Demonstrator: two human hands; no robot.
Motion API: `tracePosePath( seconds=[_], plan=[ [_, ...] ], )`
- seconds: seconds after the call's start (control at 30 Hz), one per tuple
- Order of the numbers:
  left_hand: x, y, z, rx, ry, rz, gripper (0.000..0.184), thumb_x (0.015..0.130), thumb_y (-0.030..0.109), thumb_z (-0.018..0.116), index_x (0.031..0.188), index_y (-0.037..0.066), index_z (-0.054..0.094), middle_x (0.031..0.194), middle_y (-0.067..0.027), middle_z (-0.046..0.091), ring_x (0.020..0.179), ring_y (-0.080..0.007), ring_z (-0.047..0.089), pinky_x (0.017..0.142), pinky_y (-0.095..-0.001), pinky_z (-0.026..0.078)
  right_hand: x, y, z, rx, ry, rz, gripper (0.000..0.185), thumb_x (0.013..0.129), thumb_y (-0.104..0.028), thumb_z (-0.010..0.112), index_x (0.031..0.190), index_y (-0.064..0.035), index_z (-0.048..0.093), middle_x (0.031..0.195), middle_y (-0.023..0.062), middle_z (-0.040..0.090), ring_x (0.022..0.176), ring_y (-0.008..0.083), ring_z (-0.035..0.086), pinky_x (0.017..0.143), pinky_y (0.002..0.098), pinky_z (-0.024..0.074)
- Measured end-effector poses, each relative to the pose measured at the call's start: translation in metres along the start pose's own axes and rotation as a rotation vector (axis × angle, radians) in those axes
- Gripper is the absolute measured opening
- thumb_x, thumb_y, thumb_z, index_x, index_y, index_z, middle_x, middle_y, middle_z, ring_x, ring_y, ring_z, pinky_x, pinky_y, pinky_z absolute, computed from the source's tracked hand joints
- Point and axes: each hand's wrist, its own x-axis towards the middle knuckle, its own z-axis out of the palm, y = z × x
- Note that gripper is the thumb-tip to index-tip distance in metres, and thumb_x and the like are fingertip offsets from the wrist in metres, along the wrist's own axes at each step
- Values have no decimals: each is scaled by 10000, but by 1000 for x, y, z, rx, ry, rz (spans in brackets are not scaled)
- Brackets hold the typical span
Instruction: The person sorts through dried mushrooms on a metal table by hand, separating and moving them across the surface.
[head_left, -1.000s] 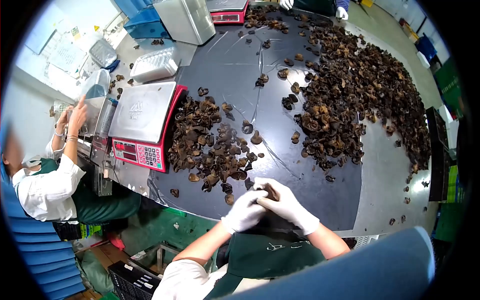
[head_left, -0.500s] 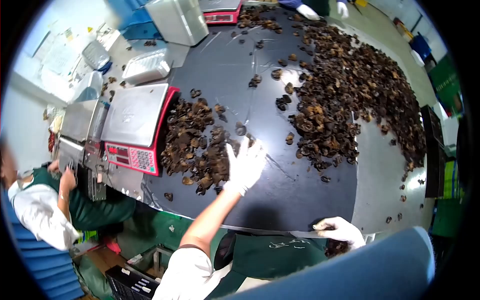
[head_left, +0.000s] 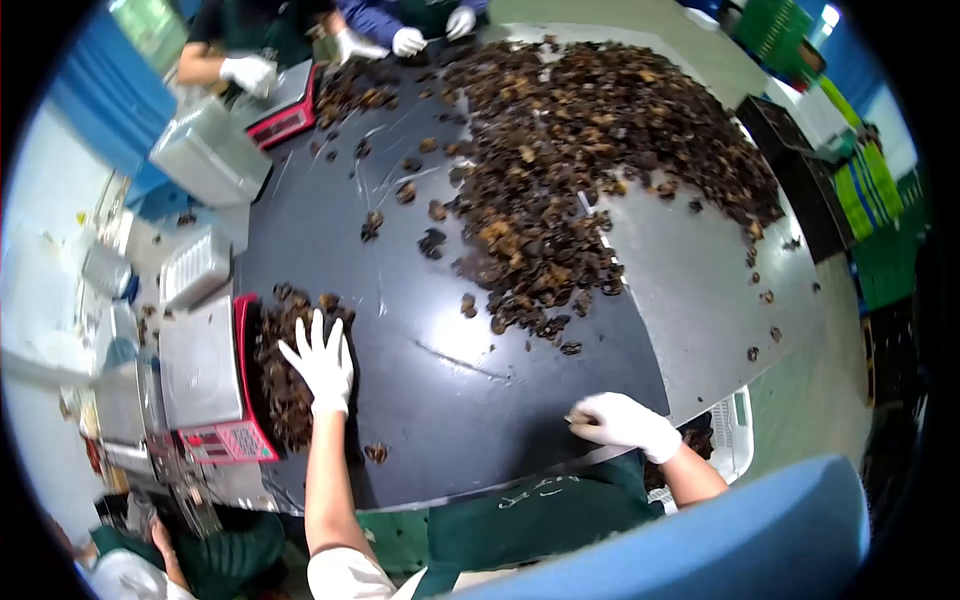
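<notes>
My left hand (head_left: 324, 366), in a white glove, lies with fingers spread on the right side of a small heap of dark brown wood-ear-like pieces (head_left: 285, 400). That heap sits against a red scale (head_left: 203, 365) with a metal plate. My right hand (head_left: 622, 424), also gloved, is above the table's near edge with its fingers curled together; whether anything is between them is too small to tell. A much larger heap of the same pieces (head_left: 560, 150) covers the far and right part of the dark tabletop (head_left: 400, 300).
A white basket (head_left: 738, 435) with dark pieces is below the near edge, by my right forearm. Clear plastic trays (head_left: 197, 268) and a bin (head_left: 210, 152) stand left. Co-workers' gloved hands (head_left: 250, 73) are at the far side, near another red scale (head_left: 283, 120). A seated person (head_left: 130, 575) is lower left.
My hands, together a second ago, are apart; the left has gone to the small heap, the right to the near edge. The view has turned right, showing more of the co-workers.
</notes>
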Motion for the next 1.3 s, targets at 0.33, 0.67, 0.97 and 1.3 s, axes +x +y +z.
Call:
tracePosePath(
  seconds=[0.33,0.67,0.97,1.3],
  plan=[
    [-26,146,-20,-289,-513,225,778,904,434,563,1499,-19,354,1584,-254,277,1481,-417,223,1200,-577,123,155,-6,84,-329,659,-483,291,798,-188,668,1060,-62,679,1191,125,640,1166,331,560,1019,474,423],
    [-41,328,-120,-946,-688,844,612,885,259,615,1384,-50,443,1429,-280,445,1338,-436,424,1155,-498,309,-54,95,25,-363,756,29,104,754,-124,658,837,-84,707,788,86,663,758,325,633,717,436,513],
    [-17,295,-89,-639,-696,497,694,919,321,564,1463,-59,362,1521,-316,328,1391,-459,352,1138,-519,299,-96,102,4,-203,978,165,84,762,-74,680,844,-76,694,816,106,677,796,322,648,733,431,514],
    [-35,313,-91,-1405,-386,752,317,896,258,556,1112,54,667,1155,-195,651,1112,-375,600,999,-481,445,66,100,-43,-140,999,-155,229,776,-64,718,1001,-87,689,1113,123,640,1063,316,589,931,420,476]
  ],
)
